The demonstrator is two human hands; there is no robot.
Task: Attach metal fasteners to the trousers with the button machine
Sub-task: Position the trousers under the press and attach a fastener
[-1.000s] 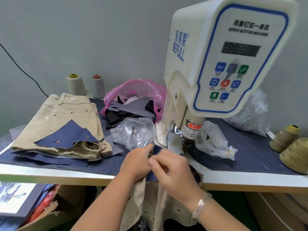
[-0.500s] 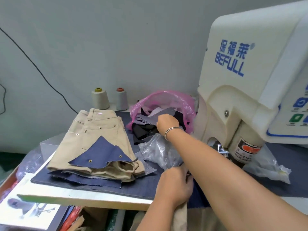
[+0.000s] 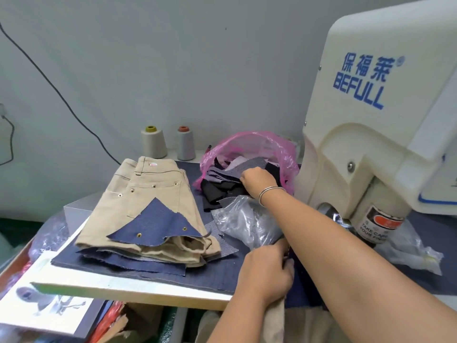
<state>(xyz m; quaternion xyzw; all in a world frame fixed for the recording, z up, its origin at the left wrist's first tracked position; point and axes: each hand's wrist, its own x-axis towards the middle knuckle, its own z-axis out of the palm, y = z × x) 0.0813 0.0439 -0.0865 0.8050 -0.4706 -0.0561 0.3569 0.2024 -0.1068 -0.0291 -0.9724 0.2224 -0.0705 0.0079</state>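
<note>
Khaki twill trousers (image 3: 274,318) hang limp over the table's (image 3: 138,292) near edge just left of the button machine (image 3: 385,125), the left hand (image 3: 265,273) gripping them with fingers curled tight on the cloth. Beyond it lies crinkled clear plastic bag (image 3: 247,224). Farther back, left of the machine's cream plastic body, the right hand (image 3: 257,180), arm stretched forward and wrist bangled, pinches grey scraps (image 3: 237,170) in the pink bag (image 3: 249,144); folded finished trousers (image 3: 153,206) sit further left.
</note>
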